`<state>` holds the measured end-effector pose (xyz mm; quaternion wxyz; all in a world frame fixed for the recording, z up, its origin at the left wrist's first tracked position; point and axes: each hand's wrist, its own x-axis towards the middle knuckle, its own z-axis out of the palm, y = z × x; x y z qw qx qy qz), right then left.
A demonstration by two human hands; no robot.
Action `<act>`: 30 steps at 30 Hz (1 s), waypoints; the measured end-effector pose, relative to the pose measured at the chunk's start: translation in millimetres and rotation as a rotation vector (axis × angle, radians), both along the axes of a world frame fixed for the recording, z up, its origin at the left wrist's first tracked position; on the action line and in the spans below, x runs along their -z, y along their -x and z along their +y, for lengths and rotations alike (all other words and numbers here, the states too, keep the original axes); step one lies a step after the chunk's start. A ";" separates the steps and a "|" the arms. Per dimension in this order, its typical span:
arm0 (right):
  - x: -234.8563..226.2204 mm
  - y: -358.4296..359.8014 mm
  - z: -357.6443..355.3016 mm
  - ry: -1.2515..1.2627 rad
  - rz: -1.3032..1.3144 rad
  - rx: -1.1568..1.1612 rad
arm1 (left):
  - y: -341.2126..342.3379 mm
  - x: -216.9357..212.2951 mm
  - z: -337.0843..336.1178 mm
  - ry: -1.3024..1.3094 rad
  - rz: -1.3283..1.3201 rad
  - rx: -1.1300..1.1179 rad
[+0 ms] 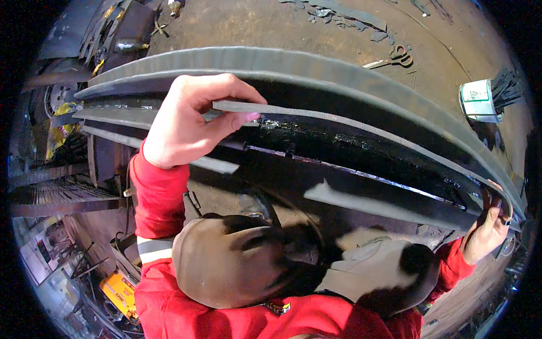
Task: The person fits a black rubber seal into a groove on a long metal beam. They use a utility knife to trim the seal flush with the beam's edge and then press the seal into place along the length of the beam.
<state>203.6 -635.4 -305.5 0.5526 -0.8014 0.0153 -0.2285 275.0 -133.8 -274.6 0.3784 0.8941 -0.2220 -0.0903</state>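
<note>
Shown left to right, my left hand (pixel 186 121) pinches the near end of a long grey metal strip (pixel 350 121) lying along stacked curved steel leaves (pixel 316 68) on the workbench (pixel 271 25), while my right hand (pixel 490 226) grips its far end.

Worktop (pixel 237 22): brown, rusty, stained metal surface. Scissors with red handles (pixel 398 57) lie near its far edge; grey offcuts (pixel 344 14) beyond them. White tin holding a black brush (pixel 485 99) stands at right. Cluttered workshop floor at left, yellow tool (pixel 119 294) below.
</note>
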 end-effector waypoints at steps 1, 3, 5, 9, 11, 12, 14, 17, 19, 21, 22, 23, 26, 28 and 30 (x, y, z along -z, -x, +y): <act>1.9 0.7 1.8 0.011 0.004 -0.019 | -0.3 3.0 2.0 0.012 0.009 0.007; 6.3 3.1 2.4 0.017 0.009 -0.029 | -0.7 7.9 4.9 0.034 0.027 0.020; 13.2 3.3 1.6 -0.001 -0.034 -0.096 | -0.4 7.6 4.8 0.026 0.029 0.031; 22.6 3.7 -1.7 0.020 -0.074 -0.057 | -1.5 15.6 5.0 0.150 -0.005 0.055; 29.6 3.2 -1.6 0.015 -0.104 -0.011 | -1.7 16.2 3.5 0.151 -0.006 0.064; 30.9 3.3 -2.4 0.028 -0.118 -0.021 | -1.8 17.1 3.3 0.153 -0.008 0.069; 34.0 0.8 -2.7 0.045 -0.150 -0.047 | -1.4 20.0 5.8 0.155 0.010 0.075; 34.9 -0.3 -3.7 0.018 -0.154 -0.056 | -2.5 18.6 6.7 0.114 0.030 0.093; 36.0 0.5 -2.0 0.003 -0.139 -0.015 | -3.8 18.3 7.6 0.108 0.044 0.117; 35.4 0.2 -0.2 -0.002 -0.130 -0.004 | -5.0 19.9 9.8 0.140 0.060 0.149; 35.3 0.2 -1.1 0.000 -0.127 -0.013 | -4.7 20.3 9.9 0.146 0.051 0.146; 35.5 0.1 -2.0 0.002 -0.124 -0.022 | -4.4 20.6 9.0 0.151 0.042 0.143; 35.5 -2.1 -3.4 0.006 -0.111 -0.014 | -5.8 21.1 11.2 0.156 0.002 0.169; 35.1 -2.4 -4.1 0.003 -0.098 -0.005 | -6.9 22.6 12.4 0.172 -0.011 0.187; 34.8 -2.5 -5.0 -0.006 -0.097 -0.006 | -6.8 25.3 11.6 0.205 -0.007 0.193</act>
